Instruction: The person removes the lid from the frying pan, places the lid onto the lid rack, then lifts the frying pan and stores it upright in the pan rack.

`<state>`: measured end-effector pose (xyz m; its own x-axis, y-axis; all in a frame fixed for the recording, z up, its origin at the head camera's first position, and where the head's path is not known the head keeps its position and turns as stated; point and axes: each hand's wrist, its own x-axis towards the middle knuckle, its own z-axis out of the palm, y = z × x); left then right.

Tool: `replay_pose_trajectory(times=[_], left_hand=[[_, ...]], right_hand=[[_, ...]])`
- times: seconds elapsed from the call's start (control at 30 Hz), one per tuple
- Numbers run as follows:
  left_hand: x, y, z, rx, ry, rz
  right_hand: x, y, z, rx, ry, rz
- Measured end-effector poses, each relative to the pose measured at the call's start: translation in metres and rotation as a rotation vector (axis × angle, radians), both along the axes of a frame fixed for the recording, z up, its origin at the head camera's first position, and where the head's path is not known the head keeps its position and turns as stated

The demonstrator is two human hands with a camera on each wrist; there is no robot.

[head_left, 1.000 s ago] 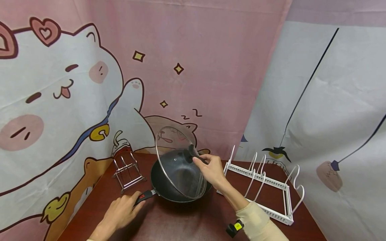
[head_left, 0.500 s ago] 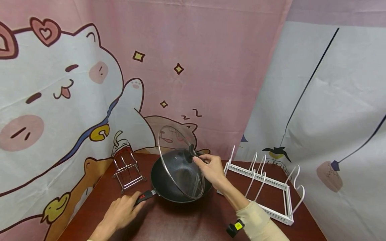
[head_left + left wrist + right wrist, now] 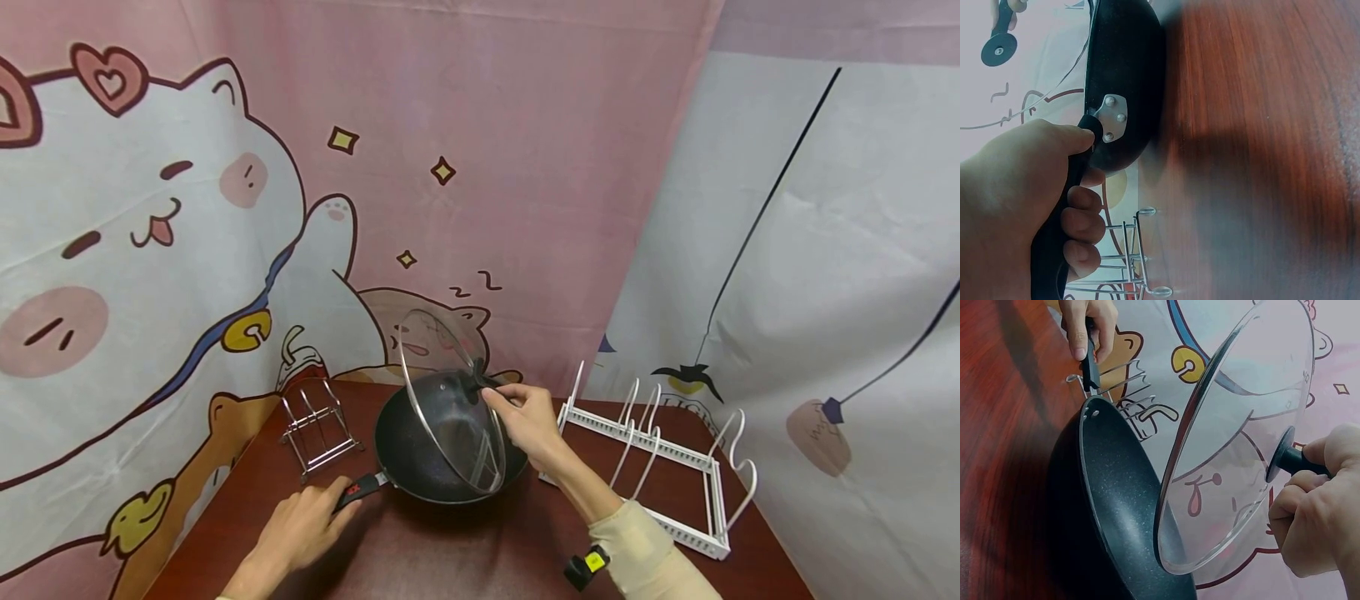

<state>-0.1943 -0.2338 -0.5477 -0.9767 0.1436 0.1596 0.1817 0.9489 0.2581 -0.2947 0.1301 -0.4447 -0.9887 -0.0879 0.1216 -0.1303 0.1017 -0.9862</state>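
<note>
A dark wok (image 3: 420, 458) with a speckled inside stands on the table. My left hand (image 3: 303, 521) grips its black handle (image 3: 1054, 244); in the left wrist view the fingers wrap round it below the riveted metal bracket (image 3: 1114, 119). A clear glass lid (image 3: 1222, 487) with a metal rim is tilted steeply over the wok, its lower edge overlapping the bowl in the head view. My right hand (image 3: 528, 425) pinches the lid's black knob (image 3: 1291, 461), seen from the side in the right wrist view.
A small chrome wire rack (image 3: 322, 433) stands at the left, behind my left hand. To the right lies a white adjustable rack (image 3: 712, 500) with upright wire dividers, close to my right forearm. A curtain printed with cartoon cats (image 3: 525, 167) hangs behind the reddish-brown table (image 3: 420, 558).
The lid has shifted a little to the right and turned more edge-on in my right hand. My left hand and the wok have stayed in place.
</note>
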Motion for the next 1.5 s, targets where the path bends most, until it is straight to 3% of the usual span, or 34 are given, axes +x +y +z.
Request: replay_pose_trajectory(times=[0.87,1.5], left_hand=[[0.0004,-0.0004,-0.0011,0.006,0.017,-0.008],[-0.0017,-0.0004,-0.0004,0.012,-0.003,-0.001]], right_hand=[[-0.0045,0.0017,-0.003,-0.129,-0.088,0.063],[-0.0075,0.0062,-0.0031,-0.149,-0.114,0.104]])
